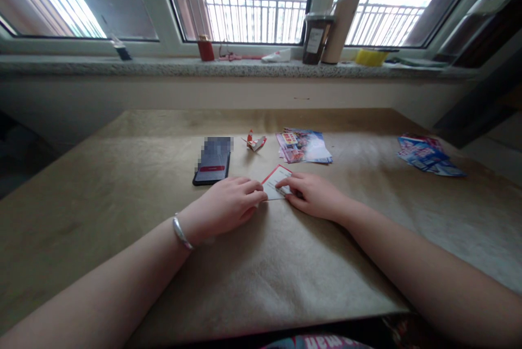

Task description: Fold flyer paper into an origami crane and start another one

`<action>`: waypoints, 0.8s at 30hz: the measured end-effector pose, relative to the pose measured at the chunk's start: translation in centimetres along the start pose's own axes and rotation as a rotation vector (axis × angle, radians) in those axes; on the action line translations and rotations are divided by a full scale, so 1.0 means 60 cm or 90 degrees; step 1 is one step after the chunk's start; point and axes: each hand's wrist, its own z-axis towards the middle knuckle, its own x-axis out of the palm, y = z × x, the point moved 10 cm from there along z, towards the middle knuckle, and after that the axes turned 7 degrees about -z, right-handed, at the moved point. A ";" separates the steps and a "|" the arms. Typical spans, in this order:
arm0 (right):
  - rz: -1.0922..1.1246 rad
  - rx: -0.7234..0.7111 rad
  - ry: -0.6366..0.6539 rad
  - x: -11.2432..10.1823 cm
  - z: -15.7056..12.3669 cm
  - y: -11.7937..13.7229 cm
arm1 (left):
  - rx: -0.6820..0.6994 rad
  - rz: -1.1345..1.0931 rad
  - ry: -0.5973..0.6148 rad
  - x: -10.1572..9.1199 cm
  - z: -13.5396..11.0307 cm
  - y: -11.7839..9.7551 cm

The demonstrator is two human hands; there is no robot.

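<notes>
A small sheet of white paper with a red edge and faint print [274, 181] lies on the table between my hands, with at least one fold showing. My left hand [230, 202] has its fingers closed together at the paper's left corner, and its fingertips touch it. From the right, my right hand [312, 194] grips the paper's other side, index finger on top and thumb at the lower edge. Just beyond, a small red-and-white folded paper figure [256, 145] stands on the table. A black smartphone [214, 160] with its screen lit lies past my left hand.
A stack of colourful leaflets [306, 145] lies beyond my right hand. More blue and red leaflets [426, 154] are fanned out at the far right. The brown-covered table [261, 278] ends at a wall below a stone windowsill [171, 68] holding a dark jar [315, 39] and a tall tube [346, 14].
</notes>
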 end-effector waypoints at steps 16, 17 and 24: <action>-0.009 0.011 0.002 0.003 0.000 -0.004 | 0.015 -0.066 0.003 0.009 0.001 0.008; -0.008 0.012 0.004 0.003 0.000 -0.004 | 0.014 -0.073 0.008 0.009 0.000 0.011; -0.008 0.005 0.012 0.005 0.001 -0.002 | 0.014 -0.099 0.009 0.005 -0.007 0.022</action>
